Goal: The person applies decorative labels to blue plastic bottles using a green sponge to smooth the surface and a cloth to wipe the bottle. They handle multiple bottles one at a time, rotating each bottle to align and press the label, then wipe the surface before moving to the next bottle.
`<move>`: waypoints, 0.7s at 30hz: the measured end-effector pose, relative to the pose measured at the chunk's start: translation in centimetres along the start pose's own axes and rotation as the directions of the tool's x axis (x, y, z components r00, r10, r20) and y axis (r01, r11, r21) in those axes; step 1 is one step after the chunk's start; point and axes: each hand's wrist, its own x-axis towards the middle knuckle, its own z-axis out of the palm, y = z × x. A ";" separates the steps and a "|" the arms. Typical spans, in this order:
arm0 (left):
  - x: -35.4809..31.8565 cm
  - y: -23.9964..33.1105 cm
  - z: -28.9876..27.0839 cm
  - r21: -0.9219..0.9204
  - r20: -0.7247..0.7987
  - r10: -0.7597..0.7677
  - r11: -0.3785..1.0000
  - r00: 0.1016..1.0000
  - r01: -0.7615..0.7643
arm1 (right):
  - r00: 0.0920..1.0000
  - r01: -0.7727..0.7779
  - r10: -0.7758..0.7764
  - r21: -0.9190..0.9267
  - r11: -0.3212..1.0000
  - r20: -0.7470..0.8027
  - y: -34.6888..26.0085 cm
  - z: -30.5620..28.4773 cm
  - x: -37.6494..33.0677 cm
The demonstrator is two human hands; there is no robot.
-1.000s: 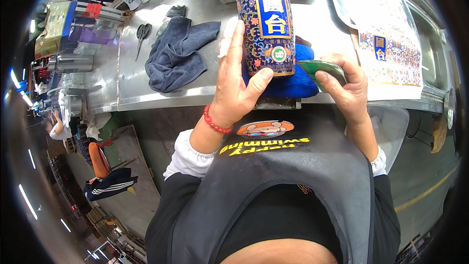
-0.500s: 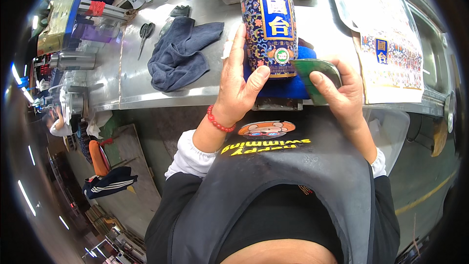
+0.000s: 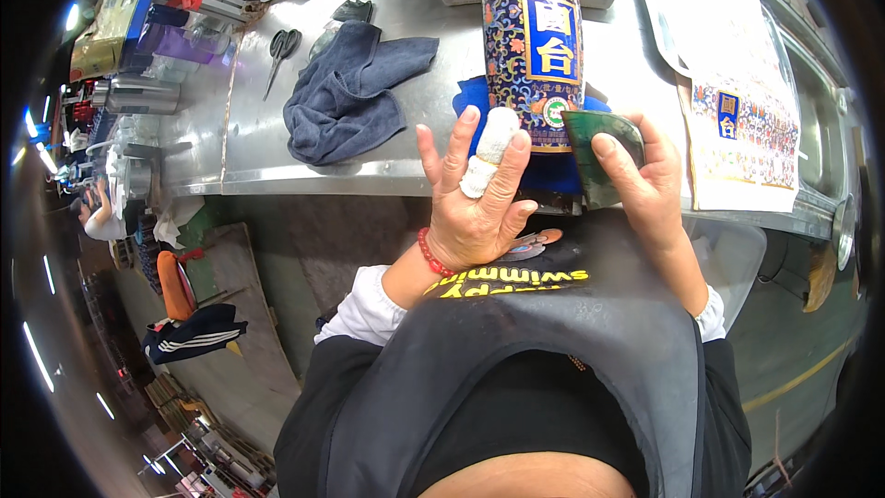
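A dark blue bottle (image 3: 507, 32) with a colourful floral pattern and a blue label panel lies on a blue cloth (image 3: 473, 97) at the table's near edge, its neck pointing away from me. My left hand (image 3: 475, 198) is open with spread fingers, just left of the bottle's base; one finger is wrapped in white. Whether its fingertips touch the bottle I cannot tell. In my right hand (image 3: 650, 180) a flat green scraper (image 3: 590, 152) is pinched between thumb and fingers, its straight edge beside the bottle's lower right corner.
A crumpled grey-blue towel (image 3: 346, 97) lies on the metal table (image 3: 253, 152) to the left, with black-handled scissors (image 3: 280, 51) beyond it. On the right are printed floral sheets (image 3: 742, 143). A metal flask (image 3: 138, 94) stands far left, and a translucent bin (image 3: 733, 258) sits below the table's edge.
My left hand has come off the bottle's left side toward me and spread its fingers, showing the wrapped one. My right hand keeps the scraper near the bottle's base.
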 end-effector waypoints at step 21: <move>0.7 -0.3 -0.5 0.043 -0.035 0.039 0.998 0.999 -0.038 | 0.997 -0.076 0.077 0.058 0.995 -0.013 0.4 -0.1 0.1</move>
